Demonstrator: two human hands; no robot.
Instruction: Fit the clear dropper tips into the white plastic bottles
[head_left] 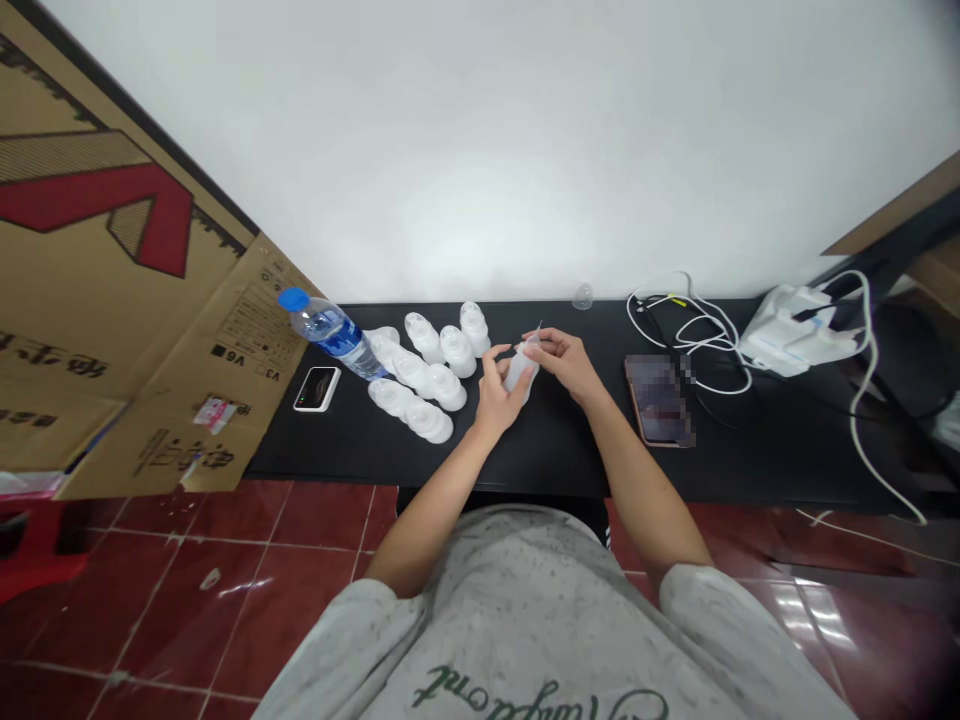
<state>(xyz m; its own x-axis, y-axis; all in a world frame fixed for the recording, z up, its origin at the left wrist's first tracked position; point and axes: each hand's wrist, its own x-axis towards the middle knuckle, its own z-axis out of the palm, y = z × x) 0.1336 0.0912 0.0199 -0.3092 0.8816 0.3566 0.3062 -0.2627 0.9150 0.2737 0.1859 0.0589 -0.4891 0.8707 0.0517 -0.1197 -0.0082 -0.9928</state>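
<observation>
A small translucent white container [519,374] is between my two hands above the black table. My left hand [498,392] is wrapped round its body. At its upper end, the fingers of my right hand [562,360] pinch a thin clear piece [535,336]. Left of my hands stand several rows of white, rounded plastic pieces [427,420] with clear tops. A small clear dome-shaped piece [582,296] lies near the wall.
A water bottle [334,335] and a white-framed device [316,389] are at the left, beside a large cardboard box [142,260]. Right of my hands lie a phone [656,400], white cables [739,375] and a white power strip [795,330] on the black table [555,460].
</observation>
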